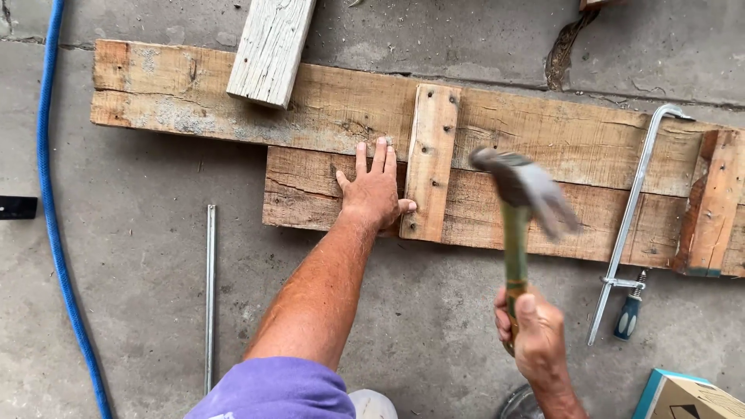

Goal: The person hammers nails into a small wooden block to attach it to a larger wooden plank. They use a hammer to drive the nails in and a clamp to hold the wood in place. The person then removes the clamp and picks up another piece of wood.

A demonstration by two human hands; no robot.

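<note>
My left hand (375, 188) lies flat, fingers spread, on the lower of two weathered planks (326, 190), its thumb against a short cross batten (429, 159) laid over both boards. My right hand (533, 334) grips the greenish handle of a claw hammer (521, 186). The hammer head is blurred in the air just right of the batten, above the lower plank. The upper long plank (178, 97) runs across the view on a concrete floor.
A pale wood block (270, 48) rests on the upper plank at top. A steel bar clamp (632, 225) with blue handle lies across the planks at right, beside another short batten (714, 203). A thin metal rod (209, 295), blue hose (48, 202) and cardboard box (687, 397) lie nearby.
</note>
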